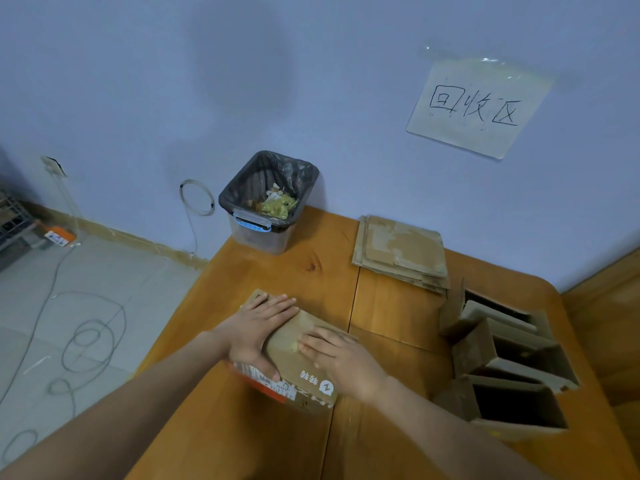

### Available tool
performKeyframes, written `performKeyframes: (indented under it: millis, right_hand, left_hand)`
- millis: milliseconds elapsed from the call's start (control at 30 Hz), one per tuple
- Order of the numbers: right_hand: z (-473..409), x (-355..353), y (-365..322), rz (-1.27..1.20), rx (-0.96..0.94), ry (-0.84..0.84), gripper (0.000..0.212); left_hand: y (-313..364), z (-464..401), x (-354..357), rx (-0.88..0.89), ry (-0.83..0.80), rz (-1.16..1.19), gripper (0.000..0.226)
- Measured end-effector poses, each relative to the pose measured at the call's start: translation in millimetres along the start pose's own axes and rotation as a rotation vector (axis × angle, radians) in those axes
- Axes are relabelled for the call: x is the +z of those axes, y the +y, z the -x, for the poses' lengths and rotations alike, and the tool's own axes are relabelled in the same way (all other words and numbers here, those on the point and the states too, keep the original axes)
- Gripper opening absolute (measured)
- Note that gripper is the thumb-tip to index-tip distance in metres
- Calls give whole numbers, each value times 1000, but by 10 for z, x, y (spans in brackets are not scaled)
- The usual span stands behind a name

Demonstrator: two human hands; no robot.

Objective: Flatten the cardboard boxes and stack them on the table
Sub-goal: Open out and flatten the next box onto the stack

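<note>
A brown cardboard box [294, 355] with printed labels lies on the wooden table [277, 271] right in front of me. My left hand [258, 332] rests flat on its left side, thumb wrapped over the near edge. My right hand [341, 358] presses palm-down on its top right. A stack of flattened cardboard [401, 252] lies at the back of the table by the wall. Three open, unflattened boxes [509, 365] stand in a row at the right.
A clear plastic bin [266, 202] lined with a black bag and holding scraps stands at the table's back left corner. A paper sign [478, 109] is taped to the wall. Loose cables [86, 337] lie on the tiled floor to the left.
</note>
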State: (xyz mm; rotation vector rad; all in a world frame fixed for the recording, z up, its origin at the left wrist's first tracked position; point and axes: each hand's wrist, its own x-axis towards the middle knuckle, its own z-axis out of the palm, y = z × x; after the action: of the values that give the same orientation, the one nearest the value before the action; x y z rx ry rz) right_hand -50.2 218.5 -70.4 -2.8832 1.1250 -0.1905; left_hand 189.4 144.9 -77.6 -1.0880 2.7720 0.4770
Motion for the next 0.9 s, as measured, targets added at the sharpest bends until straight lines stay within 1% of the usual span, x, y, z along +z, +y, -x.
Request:
performKeyframes:
  millis: [100,133,167,200,233,267,300,333,367,400,467,500,567,633,700,800,900]
  right_hand:
    - [7,-81,16,115,-36,22,43]
    - [15,-82,35,93,-41,34,38]
    - [9,-90,41,20,-31,51,28]
    - [-19,-98,34,-89,22,93,18]
    - [-61,-99,28,-210,133,147,16]
    - [-114,-103,33,-328,268,214,20]
    - [-174,-108,38,-395,372,291,23]
    - [-233,-112,47,-406,408,356,23]
    - [-290,-108,52,-375,377,372,22]
    - [-337,-114,41,-337,308,334,21]
    - [-421,-100,12,-272,163,183,22]
    - [-447,-60,5,-242,100,104,26]
    - [-470,48,-25,-166,3,-59,43]
    - [-449,123,-34,-81,-31,-165,57]
    - [-390,147,-3,-34,-38,-237,64]
    - [-347,105,44,-31,-55,-314,65]
    - [-251,96,65,-28,-50,-330,62]
  left_hand:
    - [4,-7,2,-2,-7,-12,131]
    - [9,-6,3,-3,-8,-12,131]
    - [11,-8,-3,-6,-7,-9,131]
    - [12,-8,-9,-9,-6,-2,131]
    - [9,-16,-15,-13,-4,6,131]
    - [7,-27,-15,-17,1,13,131]
    - [6,-39,-12,-20,6,18,132]
    - [8,-44,-8,-21,10,22,132]
    - [11,-44,-4,-19,15,25,132]
    - [14,-43,0,-16,20,32,133]
    - [13,-34,14,-21,36,57,137]
    - [11,-31,19,-27,44,73,138]
    - [11,-18,16,-43,45,102,140]
    - [8,-10,3,-44,26,97,138]
    - [6,-16,-1,-36,9,47,136]
    - [5,-27,3,-28,11,-4,135]
    - [-2,-23,10,-26,21,-10,135]
